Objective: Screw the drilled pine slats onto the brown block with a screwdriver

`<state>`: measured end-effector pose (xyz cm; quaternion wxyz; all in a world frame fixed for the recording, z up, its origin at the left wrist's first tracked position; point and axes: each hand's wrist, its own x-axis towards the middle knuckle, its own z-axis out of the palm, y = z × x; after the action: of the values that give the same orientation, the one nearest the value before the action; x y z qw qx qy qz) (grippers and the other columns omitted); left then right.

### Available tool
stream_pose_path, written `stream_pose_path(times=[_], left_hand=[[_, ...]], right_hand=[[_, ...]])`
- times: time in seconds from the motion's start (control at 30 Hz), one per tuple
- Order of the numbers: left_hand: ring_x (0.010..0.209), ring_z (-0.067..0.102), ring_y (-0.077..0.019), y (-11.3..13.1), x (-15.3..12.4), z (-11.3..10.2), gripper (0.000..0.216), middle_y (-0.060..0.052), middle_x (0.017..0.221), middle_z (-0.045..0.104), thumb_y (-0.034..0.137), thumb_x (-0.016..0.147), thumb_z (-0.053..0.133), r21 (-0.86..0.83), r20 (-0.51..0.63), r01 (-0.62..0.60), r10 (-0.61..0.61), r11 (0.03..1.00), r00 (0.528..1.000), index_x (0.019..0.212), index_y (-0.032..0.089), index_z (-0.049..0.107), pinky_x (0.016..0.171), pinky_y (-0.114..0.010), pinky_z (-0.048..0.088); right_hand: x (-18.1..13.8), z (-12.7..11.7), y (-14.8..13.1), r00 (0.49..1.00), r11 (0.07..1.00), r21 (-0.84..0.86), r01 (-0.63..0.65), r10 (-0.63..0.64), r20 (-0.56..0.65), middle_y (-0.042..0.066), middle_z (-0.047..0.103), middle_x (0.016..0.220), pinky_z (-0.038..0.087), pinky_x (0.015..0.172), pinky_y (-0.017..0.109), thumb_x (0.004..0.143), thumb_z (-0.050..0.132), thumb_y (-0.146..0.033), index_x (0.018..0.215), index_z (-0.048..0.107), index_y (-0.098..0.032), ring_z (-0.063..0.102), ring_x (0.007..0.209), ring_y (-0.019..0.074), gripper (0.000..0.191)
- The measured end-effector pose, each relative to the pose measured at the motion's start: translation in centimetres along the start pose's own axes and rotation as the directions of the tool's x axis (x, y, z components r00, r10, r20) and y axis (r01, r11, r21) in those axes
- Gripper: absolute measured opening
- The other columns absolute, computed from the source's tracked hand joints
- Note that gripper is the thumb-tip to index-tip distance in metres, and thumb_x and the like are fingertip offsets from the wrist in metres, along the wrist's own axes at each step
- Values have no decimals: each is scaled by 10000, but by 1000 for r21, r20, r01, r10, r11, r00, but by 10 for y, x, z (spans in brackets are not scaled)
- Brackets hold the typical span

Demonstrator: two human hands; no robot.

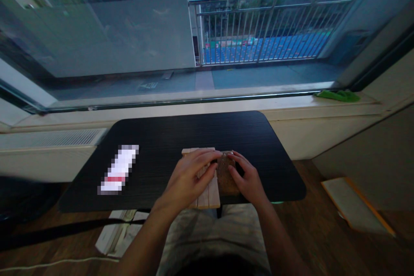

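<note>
On the black table lies a light wooden slatted board, its lines running lengthwise. Right beside it is a brown, rough-looking rectangular block with a shiny, clear wrapper-like glint at its far end; its exact kind cannot be made out. My left hand arches across the board, fingers stretched and thumb apart, fingertips reaching the block's far left edge. My right hand grips the block at its far right part, with thumb and fingers bent onto its surface. Part of the board is hidden beneath my left hand.
The black table has rounded corners. A blurred-out white rectangle lies on its left. Beyond are a windowsill with a green cloth, and a radiator. A white box is below the table; a framed panel is at right.
</note>
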<state>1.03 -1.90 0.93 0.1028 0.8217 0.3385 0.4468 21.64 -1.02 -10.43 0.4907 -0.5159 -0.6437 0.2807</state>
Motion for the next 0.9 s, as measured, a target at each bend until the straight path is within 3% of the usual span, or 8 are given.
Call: stream_pose_path(times=[0.3,0.43,0.63,0.9], left_hand=[[971,718,-179,1,2,1,248,-74,1089,727,167,957,628,39,6,32,-32,999,999,1190,234,681,851,-322,622],[996,724,-188,1,1,1,267,-76,1119,744,168,961,618,34,4,0,0,999,1000,1213,236,670,875,-346,622],[957,732,-166,2,-1,0,338,-74,1156,750,133,953,600,-3,35,75,-75,997,997,1274,236,618,886,-340,620],[968,719,-169,1,0,1,293,-66,1112,740,190,951,649,-16,15,53,-52,998,999,1240,231,637,901,-363,615]], right_hand=[[0,0,0,1000,1000,-4,-9,10,8,109,651,1375,441,1141,548,892,606,-309,1218,711,-269,604,1292,292,345],[0,0,0,1000,1000,-4,2,-2,0,103,658,1368,442,1142,545,891,605,-305,1220,710,-276,603,1294,290,347],[0,0,1,1000,1000,-7,2,-2,0,102,658,1369,452,1134,546,890,611,-312,1222,714,-279,606,1291,296,349],[0,-2,0,1000,1000,-13,-8,8,15,114,655,1373,451,1134,548,894,605,-318,1226,714,-263,607,1290,298,353]])
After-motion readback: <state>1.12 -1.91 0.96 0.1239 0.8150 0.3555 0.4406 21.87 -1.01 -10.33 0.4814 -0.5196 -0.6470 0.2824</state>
